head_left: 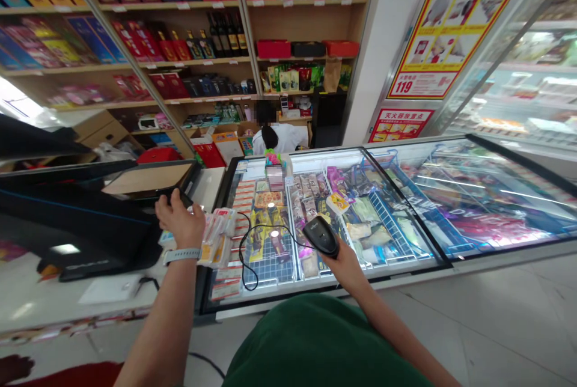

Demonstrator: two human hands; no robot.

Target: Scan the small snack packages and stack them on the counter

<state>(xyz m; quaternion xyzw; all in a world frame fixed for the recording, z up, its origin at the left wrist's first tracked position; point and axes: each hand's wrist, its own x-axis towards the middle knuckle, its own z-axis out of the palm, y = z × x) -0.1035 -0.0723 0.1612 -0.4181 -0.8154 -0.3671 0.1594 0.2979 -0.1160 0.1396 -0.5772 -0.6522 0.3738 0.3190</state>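
My right hand (345,264) grips a black barcode scanner (321,235) above the glass lid of a chest freezer (406,267). The scanner's black cable (246,255) loops across the glass toward the left. My left hand (180,219), with a grey watch on the wrist, is closed around something small and dark (174,198) at the edge of the black checkout terminal (90,225). Several small wrapped packets (219,237) lie right beside that hand on the counter corner.
A person in white (277,134) crouches behind the freezer by open cartons. Shelves of boxed and bottled goods (202,44) fill the back wall. A red and yellow poster (451,20) hangs on the pillar. A white counter (54,297) lies to the left.
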